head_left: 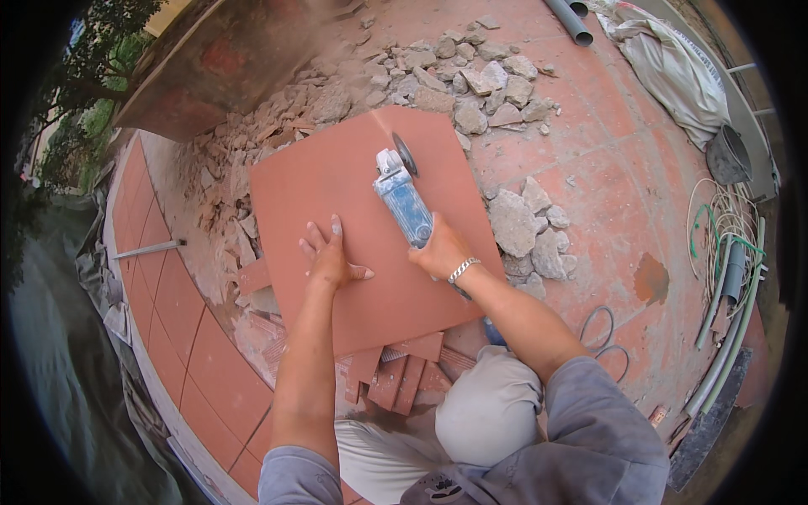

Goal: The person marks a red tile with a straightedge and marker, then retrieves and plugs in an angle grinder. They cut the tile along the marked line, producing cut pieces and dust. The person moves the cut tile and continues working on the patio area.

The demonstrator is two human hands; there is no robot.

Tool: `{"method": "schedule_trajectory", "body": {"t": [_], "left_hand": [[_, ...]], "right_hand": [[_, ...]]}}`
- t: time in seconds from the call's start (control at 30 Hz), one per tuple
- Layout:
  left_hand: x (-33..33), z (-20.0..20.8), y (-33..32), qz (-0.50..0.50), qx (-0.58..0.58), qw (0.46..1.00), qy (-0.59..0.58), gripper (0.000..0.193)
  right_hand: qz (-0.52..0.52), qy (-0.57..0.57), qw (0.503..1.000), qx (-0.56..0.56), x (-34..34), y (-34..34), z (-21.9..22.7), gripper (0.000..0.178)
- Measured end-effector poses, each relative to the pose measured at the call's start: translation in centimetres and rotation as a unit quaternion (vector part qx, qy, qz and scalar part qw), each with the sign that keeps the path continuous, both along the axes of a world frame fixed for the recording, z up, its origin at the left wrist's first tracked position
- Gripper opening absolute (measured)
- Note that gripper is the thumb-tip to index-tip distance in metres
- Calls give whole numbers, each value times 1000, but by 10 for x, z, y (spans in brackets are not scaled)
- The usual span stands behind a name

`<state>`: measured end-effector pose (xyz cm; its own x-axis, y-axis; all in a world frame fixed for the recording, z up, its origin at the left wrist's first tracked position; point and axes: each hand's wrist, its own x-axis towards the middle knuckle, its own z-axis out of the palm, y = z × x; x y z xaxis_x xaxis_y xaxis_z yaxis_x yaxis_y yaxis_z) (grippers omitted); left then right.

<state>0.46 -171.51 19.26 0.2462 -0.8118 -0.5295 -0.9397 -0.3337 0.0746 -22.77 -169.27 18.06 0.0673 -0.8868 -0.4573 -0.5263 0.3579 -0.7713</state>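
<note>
Two hands of mine are at work near the middle of the frame. My right grip (439,248) is closed around the back part of a blue grinder (407,209), which slants up and to the left, a silver bracelet (464,268) on that wrist. My left grip (330,259) lies spread on a large reddish slab (311,194), pressing it palm down, fingers apart, the fingertips dusty. The slab fills the centre of the frame; the grinder's round disc (406,155) stands on edge over its upper part, and I cannot tell whether it is biting in.

Beneath the slab's lower edge, broken tile strips (406,383) stick out, just above my pale-trousered knee (488,412). Right of the slab sits a small heap of rocks (515,223); more rubble (471,80) spreads behind it at upper centre. A dark cable (599,330) loops on the reddish floor (606,210) at lower right.

Farther out, a grey pipe (569,20), a whitish sack (673,84) and a dark bucket (729,156) line the upper right, with a tangle of wires (720,210) below them. At the left, a tiled ledge (181,328) curves down beside a dark green sheet (55,337).
</note>
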Motion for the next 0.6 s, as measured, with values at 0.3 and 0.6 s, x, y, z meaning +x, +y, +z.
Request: {"method": "schedule_trajectory", "body": {"t": [0.3, 0.6], "left_hand": [[-1, 0, 1, 1, -3, 1000, -2, 150], [-2, -1, 0, 0, -2, 1000, -8, 149]], "right_hand": [[3, -1, 1000, 4, -6, 10, 2, 68], [3, 16, 1000, -2, -6, 16, -3, 71]]}}
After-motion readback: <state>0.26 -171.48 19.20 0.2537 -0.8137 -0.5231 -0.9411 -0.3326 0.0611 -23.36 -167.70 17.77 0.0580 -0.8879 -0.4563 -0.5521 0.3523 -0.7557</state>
